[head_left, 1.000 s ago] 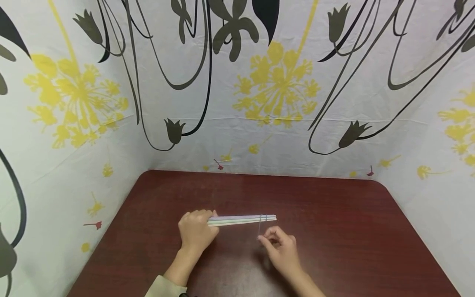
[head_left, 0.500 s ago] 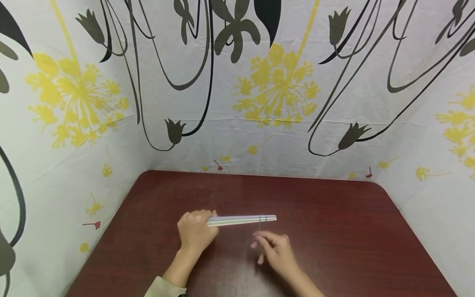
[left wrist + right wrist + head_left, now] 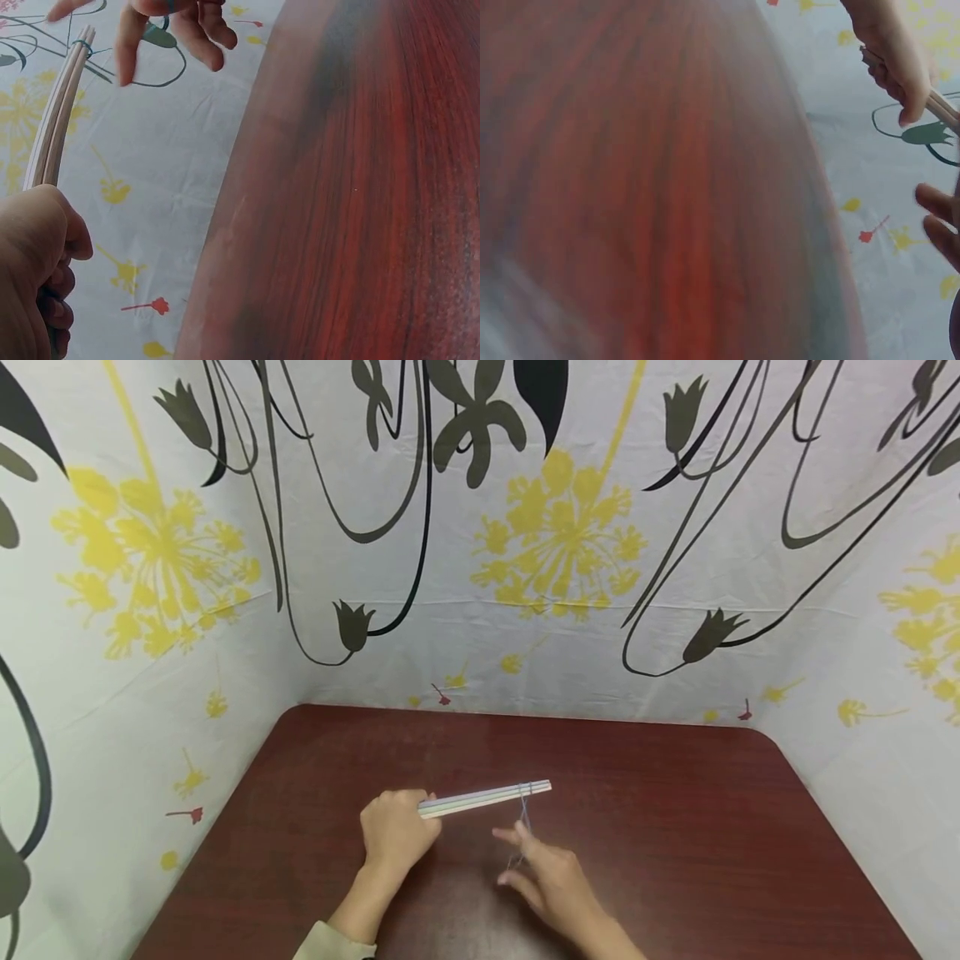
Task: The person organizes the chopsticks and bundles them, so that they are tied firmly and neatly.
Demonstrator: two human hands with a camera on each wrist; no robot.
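Observation:
The left hand (image 3: pixel 397 829) grips one end of a bundle of thin pale sticks (image 3: pixel 480 799), its fingers curled round them, also plain in the left wrist view (image 3: pixel 34 255). The bundle's far end tilts slightly up and points right. Thin bluish string (image 3: pixel 524 810) is wound round the sticks near that end and runs down to the right hand (image 3: pixel 558 881). That hand is below the tip with fingers spread; the string passes among them. In the left wrist view, a bluish strand lies against one right finger. At the right wrist view's edge, right fingers (image 3: pixel 939 229) stand apart.
A dark red-brown wooden table (image 3: pixel 675 810) with rounded far corners lies under the hands. White cloth (image 3: pixel 465 568) printed with yellow, grey and dark plant shapes hangs behind it and at both sides. A light sleeve (image 3: pixel 332 941) covers the left forearm.
The sticks' far end has tilted upward and shifted slightly left. The right hand has moved down a little, and its fingers have gone from a pinch on the string to spread.

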